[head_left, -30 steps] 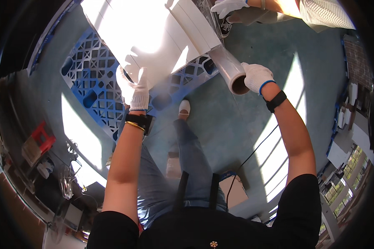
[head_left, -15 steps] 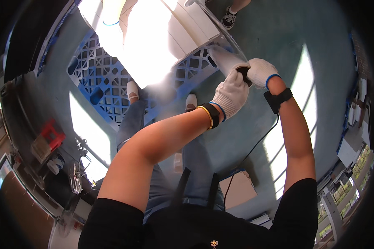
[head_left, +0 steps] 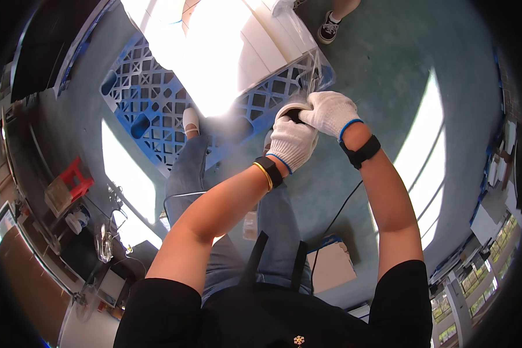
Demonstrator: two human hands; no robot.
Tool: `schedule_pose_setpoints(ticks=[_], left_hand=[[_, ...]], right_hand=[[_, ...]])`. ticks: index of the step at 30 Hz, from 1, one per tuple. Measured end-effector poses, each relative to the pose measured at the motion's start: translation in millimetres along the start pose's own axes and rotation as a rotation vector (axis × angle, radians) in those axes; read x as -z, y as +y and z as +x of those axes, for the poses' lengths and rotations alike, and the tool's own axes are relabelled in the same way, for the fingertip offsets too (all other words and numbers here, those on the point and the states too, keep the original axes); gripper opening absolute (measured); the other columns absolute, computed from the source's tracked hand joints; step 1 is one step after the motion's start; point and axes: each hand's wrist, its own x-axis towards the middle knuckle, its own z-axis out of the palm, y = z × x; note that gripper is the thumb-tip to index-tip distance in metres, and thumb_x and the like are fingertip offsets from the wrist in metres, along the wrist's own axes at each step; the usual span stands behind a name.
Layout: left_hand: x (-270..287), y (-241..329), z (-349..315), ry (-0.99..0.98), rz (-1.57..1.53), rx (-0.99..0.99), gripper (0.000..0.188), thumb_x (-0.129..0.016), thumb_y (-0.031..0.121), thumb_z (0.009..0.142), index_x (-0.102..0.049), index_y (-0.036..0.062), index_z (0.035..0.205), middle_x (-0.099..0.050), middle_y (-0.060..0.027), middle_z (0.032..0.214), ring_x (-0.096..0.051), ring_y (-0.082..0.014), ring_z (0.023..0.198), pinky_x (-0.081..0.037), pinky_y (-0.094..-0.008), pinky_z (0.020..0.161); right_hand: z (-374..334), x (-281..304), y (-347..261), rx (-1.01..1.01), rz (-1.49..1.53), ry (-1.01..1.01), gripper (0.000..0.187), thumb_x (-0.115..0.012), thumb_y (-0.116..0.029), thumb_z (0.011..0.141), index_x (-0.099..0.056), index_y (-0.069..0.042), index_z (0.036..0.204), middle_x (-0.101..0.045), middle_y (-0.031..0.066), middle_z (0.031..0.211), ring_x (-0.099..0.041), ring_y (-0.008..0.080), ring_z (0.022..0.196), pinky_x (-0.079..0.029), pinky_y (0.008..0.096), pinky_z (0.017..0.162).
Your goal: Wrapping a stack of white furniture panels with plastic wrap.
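Both my hands wear white knitted gloves with blue cuffs. Between them is a roll of clear stretch film (head_left: 285,108), its dark hollow core turned up toward me. My left hand (head_left: 293,141) is closed around the near side of the roll. On its right side my right hand (head_left: 333,112) grips the rim, fingers at the core opening. A gathered strand of clear film (head_left: 313,72) runs from beside the roll up to the corner of a stack of white boxes (head_left: 261,55). Glare washes out much of the stack.
The stack stands on a blue plastic lattice pallet (head_left: 156,87). At the far side shows another person's dark shoe (head_left: 329,28). A black cable (head_left: 337,223) hangs near my right arm, above a cardboard piece (head_left: 333,267) on the floor. A red stool (head_left: 75,178) stands left.
Both hands have moved left and nearer to me with the roll. The roll has tipped from lying slanted to showing its end. The film strand now looks shorter and bunched.
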Motion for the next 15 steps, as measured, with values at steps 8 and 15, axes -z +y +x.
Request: schedule_pose_setpoints(ticks=[8,15], left_hand=[[94,-22,-26,0.077,0.768,0.091,0.038,-0.064,0.040,0.078,-0.064,0.0023,0.069,-0.061,-0.0150,0.059,-0.062,-0.0317,0.055,-0.050,-0.0397,0.053],[62,-65,-53,0.083,0.877,-0.264,0.020,-0.061,0.023,0.076,-0.061,0.0030,0.078,-0.061,-0.0143,0.066,-0.061,-0.0332,0.057,-0.050,-0.0415,0.054]], right_hand=[[24,-84,30,-0.183,1.472,0.067,0.038,-0.062,-0.030,0.086,-0.059,0.001,0.109,-0.062,0.0084,0.078,-0.059,0.0155,0.061,-0.050,0.0256,0.053],[57,-201,60,-0.529,1.503,0.046,0.032,-0.057,-0.022,0.085,-0.060,0.002,0.106,-0.060,0.0079,0.077,-0.056,0.0144,0.058,-0.047,0.0268,0.049]])
